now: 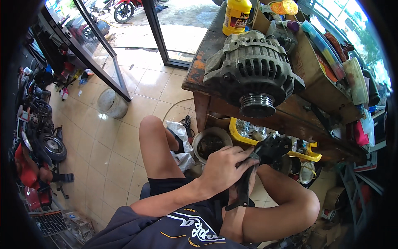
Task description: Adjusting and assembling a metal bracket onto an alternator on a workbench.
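Note:
Above my lap is a long black bracket-shaped part [271, 149], broad at its far end and narrowing to a bent tip near my right thigh. My left hand [222, 168] is closed on its middle, fingers bent over the upper side. A small greyish piece [253, 158] shows by those fingertips; I cannot make out what it is. Behind the part, my right hand [248, 184] is mostly covered, with its fingers out of sight. On the wooden bench [201, 66] ahead sits a grey alternator [253, 66], its ribbed pulley toward me.
A yellow bottle [237, 16] and a crowded cardboard box [319, 79] stand on the bench. Below are a yellow basket [235, 135] and a round tub [222, 133] with dark contents. Leftward are a whitish bucket [112, 103], a glass door [93, 50] and motorcycle parts [52, 147].

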`<state>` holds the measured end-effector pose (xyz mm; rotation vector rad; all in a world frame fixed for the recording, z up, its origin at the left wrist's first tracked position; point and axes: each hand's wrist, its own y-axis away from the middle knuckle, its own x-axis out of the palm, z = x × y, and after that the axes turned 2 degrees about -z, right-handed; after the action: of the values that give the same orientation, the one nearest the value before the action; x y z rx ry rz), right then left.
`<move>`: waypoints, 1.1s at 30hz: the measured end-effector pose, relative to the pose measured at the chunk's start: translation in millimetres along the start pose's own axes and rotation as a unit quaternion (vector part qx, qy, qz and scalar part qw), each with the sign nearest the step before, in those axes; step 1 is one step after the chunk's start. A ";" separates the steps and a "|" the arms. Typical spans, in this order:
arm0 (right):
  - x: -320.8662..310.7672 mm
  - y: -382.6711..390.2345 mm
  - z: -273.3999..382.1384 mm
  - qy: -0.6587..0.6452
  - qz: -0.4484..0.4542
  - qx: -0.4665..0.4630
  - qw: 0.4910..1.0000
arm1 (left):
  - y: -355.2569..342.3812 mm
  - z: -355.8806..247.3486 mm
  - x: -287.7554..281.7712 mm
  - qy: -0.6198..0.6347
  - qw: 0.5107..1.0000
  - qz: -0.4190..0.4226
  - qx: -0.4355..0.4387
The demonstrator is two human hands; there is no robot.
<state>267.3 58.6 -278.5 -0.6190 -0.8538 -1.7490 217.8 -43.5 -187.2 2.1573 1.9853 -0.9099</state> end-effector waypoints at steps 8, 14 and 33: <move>3.6 1.3 3.5 -0.038 -0.041 0.061 0.997 | 3.4 4.5 -4.6 0.130 0.979 -0.014 -0.154; 16.5 -2.6 15.8 -0.014 -0.018 0.040 0.999 | -3.4 -0.7 -1.1 0.180 0.964 0.018 -0.196; 16.6 3.0 22.1 -0.082 -0.009 -0.031 0.996 | 3.5 10.0 17.7 0.202 0.959 -0.067 -0.189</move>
<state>265.0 65.9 -251.8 -0.8078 -0.9236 -1.7646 217.2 -32.7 -204.7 2.1233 2.2677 -0.0689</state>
